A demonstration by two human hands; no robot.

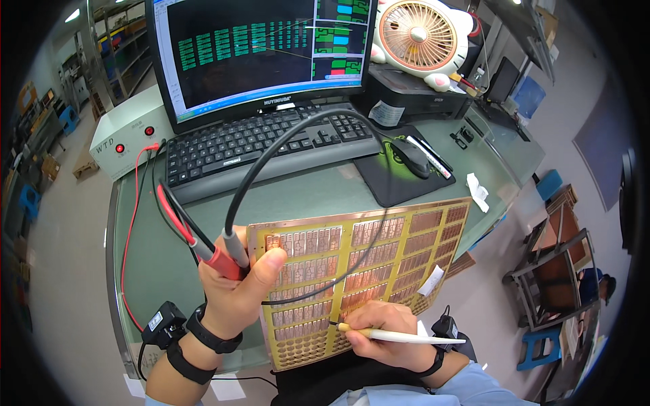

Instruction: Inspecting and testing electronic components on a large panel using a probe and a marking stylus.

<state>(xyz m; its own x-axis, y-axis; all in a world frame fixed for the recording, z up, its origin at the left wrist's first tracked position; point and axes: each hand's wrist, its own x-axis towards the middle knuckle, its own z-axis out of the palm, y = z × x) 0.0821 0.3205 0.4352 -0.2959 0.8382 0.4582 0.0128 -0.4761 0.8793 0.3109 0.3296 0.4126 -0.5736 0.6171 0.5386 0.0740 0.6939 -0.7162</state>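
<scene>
A copper-and-yellow circuit board panel with rows of small rectangular patterns is tilted up in front of me. Its left edge is gripped by my left hand, thumb on the front face and fingers mostly hidden behind. The same hand has a red-sleeved test lead and a grey-ended black cable in it. My right hand is closed around a slim brush with a pale handle. Its dark tip is at the panel's lower middle; whether it touches I cannot tell.
Behind the panel are a keyboard, a monitor, and a mouse on a dark pad. A white box with red sockets stands left. A black cable loop hangs across the panel. A fan sits on a printer; crumpled paper lies right.
</scene>
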